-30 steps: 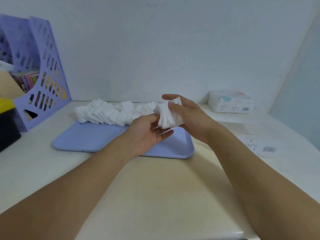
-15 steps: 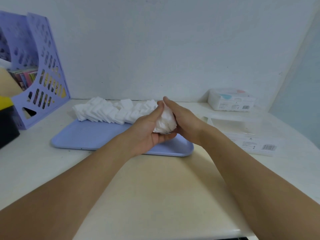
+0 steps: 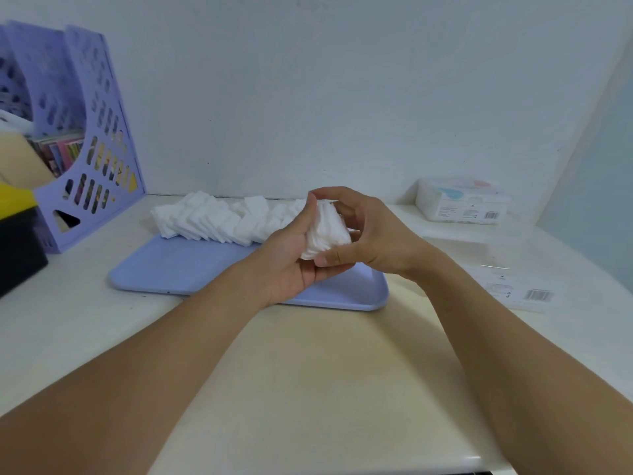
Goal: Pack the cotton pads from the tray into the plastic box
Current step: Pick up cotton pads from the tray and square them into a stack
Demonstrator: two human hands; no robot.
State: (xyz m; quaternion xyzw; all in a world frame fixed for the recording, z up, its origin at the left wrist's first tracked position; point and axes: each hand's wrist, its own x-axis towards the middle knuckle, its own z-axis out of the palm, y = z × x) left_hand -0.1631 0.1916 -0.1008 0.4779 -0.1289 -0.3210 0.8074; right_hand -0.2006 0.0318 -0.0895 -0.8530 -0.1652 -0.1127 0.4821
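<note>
Much of the clear plastic box [image 3: 486, 255] is hard to make out: its see-through walls nearly vanish against the white bench [image 3: 325, 389] near the right edge, and only faint outlines and a barcoded label [image 3: 539, 295] lying flat before it show. Both forearms run out of the lower corners of the picture. The bunch of cotton pads [image 3: 325, 233] is partly covered by the left hand [image 3: 291, 258], whose fingers curl up round it, and by the right hand [image 3: 370, 234], whose thumb and fingers pinch it from the other side, above the blue tray [image 3: 191, 269]. More loose cotton pads [image 3: 212, 219] lie heaped along the tray's far edge. At the bench's far right corner sits a white packet [image 3: 462, 202]; at the left edge a purple file rack [image 3: 92, 142] stands against the pale wall [image 3: 308, 80], with a black and yellow object [image 3: 17, 234] cut off beside it.
</note>
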